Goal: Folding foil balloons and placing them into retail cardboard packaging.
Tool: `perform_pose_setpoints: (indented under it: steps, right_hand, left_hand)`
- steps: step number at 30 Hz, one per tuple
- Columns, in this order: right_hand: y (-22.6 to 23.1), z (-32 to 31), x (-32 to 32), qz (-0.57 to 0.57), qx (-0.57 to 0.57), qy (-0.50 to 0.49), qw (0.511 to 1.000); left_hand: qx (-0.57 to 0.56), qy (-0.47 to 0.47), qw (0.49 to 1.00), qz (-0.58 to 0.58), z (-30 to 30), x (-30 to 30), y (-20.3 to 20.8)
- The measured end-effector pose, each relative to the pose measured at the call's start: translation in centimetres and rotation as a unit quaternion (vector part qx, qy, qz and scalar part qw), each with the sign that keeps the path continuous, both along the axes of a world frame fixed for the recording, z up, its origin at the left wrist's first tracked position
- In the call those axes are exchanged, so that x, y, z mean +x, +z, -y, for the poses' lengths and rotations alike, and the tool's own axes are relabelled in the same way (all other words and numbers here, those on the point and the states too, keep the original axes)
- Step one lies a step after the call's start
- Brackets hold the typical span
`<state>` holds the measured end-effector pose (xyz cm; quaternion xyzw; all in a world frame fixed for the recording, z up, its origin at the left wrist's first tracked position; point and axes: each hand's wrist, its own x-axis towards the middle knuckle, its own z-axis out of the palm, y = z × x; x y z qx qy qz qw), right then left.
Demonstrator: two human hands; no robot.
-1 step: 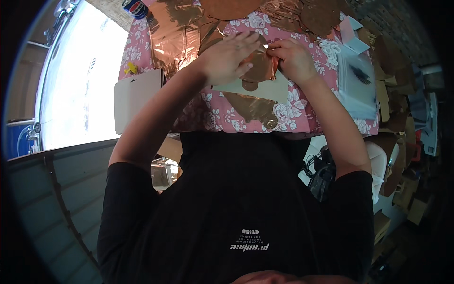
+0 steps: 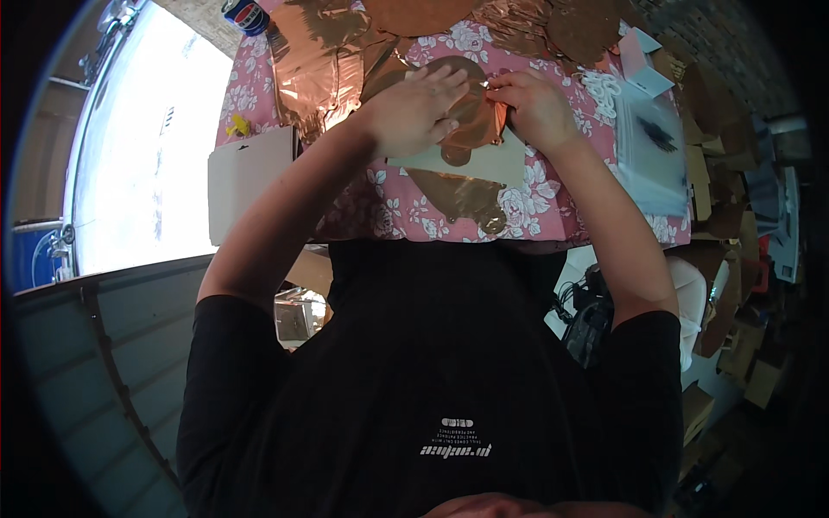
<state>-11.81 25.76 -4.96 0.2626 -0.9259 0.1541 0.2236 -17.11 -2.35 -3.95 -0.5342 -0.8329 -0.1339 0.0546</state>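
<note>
A rounded piece of shiny copper-coloured foil (image 2: 471, 125) with small tabs at its edge lies over a cream sheet (image 2: 501, 166) on the table. My left hand (image 2: 408, 114) rests open on the foil's left part, fingers stretched and pointing away to the right. At the foil's right edge, thumb and fingers of my right hand (image 2: 540, 108) pinch a lifted, bright orange flap. Under the near edge of the cream sheet, another brownish foil piece (image 2: 462, 197) sticks out toward me. My left palm and wrist hide part of the foil.
Large crumpled copper foil (image 2: 315, 69) lies at the far left, with a blue can (image 2: 246, 15) beyond. A pale cardboard piece (image 2: 250, 186) is at the left. To the right are white cord (image 2: 602, 95), a white box (image 2: 646, 67) and clear plastic bags (image 2: 648, 177). The pink flowered tablecloth (image 2: 393, 211) ends near me.
My left hand has slid slightly left and toward me across the foil, uncovering a little more of it. My right hand keeps its pinch with almost no movement.
</note>
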Motion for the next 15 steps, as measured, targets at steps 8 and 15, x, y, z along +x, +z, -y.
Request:
perform_pose_setpoints:
  steps: [8,15]
  right_hand:
    - [4.0,5.7,9.6,-0.019,-0.104,-0.14,0.985]
    - [3.0,3.9,15.2,0.181,-0.042,-0.097,0.978]
  left_hand:
    - [-0.072,0.017,0.997,0.02,0.2,0.4,-0.6]
    - [-0.057,0.005,0.998,0.022,0.3,0.2,-0.8]
